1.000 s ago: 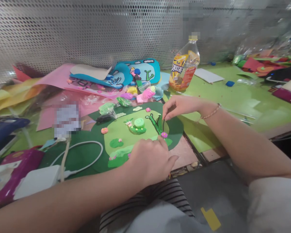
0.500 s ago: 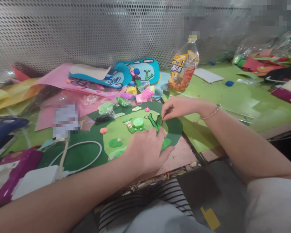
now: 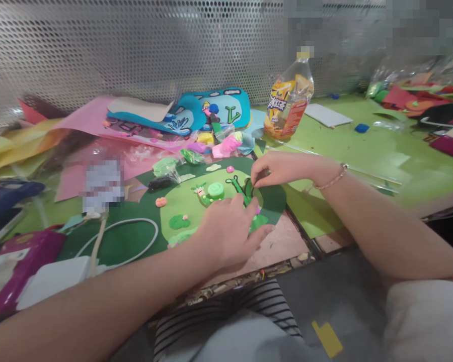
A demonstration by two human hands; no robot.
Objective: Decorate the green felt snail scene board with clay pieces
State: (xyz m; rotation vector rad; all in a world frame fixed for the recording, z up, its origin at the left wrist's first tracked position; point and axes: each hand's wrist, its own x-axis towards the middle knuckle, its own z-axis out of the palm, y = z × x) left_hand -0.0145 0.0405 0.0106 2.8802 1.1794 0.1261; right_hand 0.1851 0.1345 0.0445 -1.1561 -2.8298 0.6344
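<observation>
Right hand (image 3: 276, 169) pinches thin black strand (image 3: 253, 191) at green clay leaves (image 3: 238, 187) on dark-green oval panel (image 3: 276, 197); left hand (image 3: 228, 229) spread by their base. Pale-green clay snail (image 3: 216, 190) set; I judge leaf outlining unfinished.

Black-edged green leaves (image 3: 239, 187) form a V on the light-green picture (image 3: 179, 203)

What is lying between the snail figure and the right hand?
The head view shows a green plant shape with dark outline between the snail figure and the right hand.
</observation>
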